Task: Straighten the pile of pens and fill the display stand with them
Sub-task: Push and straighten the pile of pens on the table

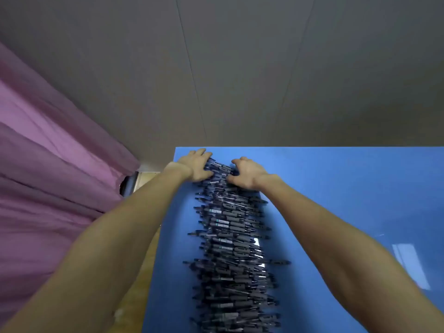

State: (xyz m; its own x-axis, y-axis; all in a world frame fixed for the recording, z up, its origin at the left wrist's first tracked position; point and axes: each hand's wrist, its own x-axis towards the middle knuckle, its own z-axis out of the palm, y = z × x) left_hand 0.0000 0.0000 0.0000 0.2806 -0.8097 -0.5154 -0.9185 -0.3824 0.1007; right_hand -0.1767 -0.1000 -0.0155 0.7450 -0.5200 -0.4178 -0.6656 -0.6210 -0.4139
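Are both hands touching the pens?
Touching. The head view shows the left hand and right hand pressed against the far end of the pens.

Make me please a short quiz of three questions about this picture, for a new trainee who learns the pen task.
1. True or false: the pens lie in one long pile running away from the person along the blue table.
2. Which end of the pile do the left hand and right hand work on? A) near end B) far end C) middle
3. What hangs to the left, beyond the table?

Key:
1. True.
2. B; both hands flank the far end, fingers curled onto the pens.
3. A purple curtain.
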